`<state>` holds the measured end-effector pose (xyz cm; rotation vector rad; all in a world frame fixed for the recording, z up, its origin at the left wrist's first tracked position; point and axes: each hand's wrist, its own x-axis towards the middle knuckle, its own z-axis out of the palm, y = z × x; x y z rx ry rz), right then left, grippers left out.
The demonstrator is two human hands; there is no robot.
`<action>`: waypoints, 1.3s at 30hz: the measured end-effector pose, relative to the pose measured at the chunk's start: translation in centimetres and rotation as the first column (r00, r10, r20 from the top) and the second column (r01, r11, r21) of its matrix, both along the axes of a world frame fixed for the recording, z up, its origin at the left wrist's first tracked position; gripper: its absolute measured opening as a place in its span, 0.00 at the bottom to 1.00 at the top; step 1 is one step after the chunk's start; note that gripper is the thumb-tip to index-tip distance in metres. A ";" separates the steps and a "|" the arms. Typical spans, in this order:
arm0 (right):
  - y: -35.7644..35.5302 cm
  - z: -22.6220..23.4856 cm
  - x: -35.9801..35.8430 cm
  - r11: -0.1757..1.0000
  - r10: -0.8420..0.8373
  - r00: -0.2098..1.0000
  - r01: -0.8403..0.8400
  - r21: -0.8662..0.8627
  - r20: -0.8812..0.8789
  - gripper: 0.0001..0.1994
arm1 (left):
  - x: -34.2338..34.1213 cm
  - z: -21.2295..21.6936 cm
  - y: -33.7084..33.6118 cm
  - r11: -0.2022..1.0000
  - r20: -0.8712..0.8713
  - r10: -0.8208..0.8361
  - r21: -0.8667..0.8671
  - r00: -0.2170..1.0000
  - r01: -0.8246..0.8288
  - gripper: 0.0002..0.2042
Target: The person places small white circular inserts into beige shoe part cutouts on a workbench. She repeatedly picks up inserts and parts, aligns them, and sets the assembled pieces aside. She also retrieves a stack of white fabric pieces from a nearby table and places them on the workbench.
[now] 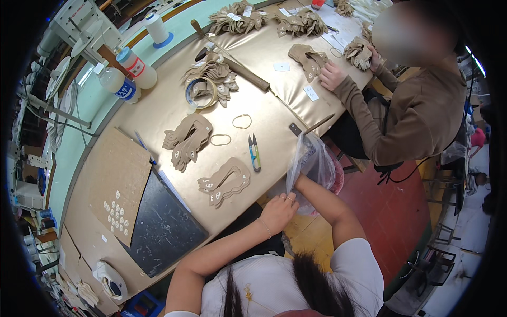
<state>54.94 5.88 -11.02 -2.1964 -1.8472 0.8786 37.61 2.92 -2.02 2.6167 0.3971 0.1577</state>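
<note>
My right hand is out of sight inside a clear plastic bag (pixel 311 161) that stands up at the table's near edge; only my forearm shows, entering the bag from below. My left hand (pixel 278 211), with a ring and a thin bracelet, is curled at the table's edge against the bag's lower part. Just left of the hands lies a stack of tan cut-out pieces (pixel 226 182). A second tan stack (pixel 187 138) lies farther back. Blue-and-green thread snips (pixel 254 153) lie between the stacks and the bag.
Two rubber bands (pixel 242 121) and a tape roll (pixel 201 92) lie mid-table. A black board (pixel 163 224) and cardboard (pixel 119 174) with small white pieces are at left. Two white bottles (pixel 129 76) stand behind. A person in a brown top (pixel 422 116) handles tan pieces (pixel 309 57) at the far right.
</note>
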 end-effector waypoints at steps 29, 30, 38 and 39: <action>-2.9 -1.1 2.4 0.979 0.084 0.993 -0.098 0.179 0.081 0.15 | 0.5 -3.0 0.3 0.996 -0.080 0.043 0.075 0.996 -0.037 0.09; -2.3 2.1 1.1 0.974 0.046 0.999 -0.045 0.223 -0.001 0.15 | 0.6 -3.4 0.5 0.996 -0.071 0.060 0.075 0.996 -0.055 0.09; -3.1 6.7 0.4 0.965 -0.261 0.959 0.263 0.000 0.112 0.20 | 1.5 -5.6 0.5 0.992 -0.066 0.122 0.049 0.990 -0.119 0.11; -3.5 7.9 0.0 0.957 -0.292 0.947 0.290 0.034 0.134 0.21 | 1.3 -5.7 0.5 0.991 -0.093 0.132 0.042 0.987 -0.128 0.11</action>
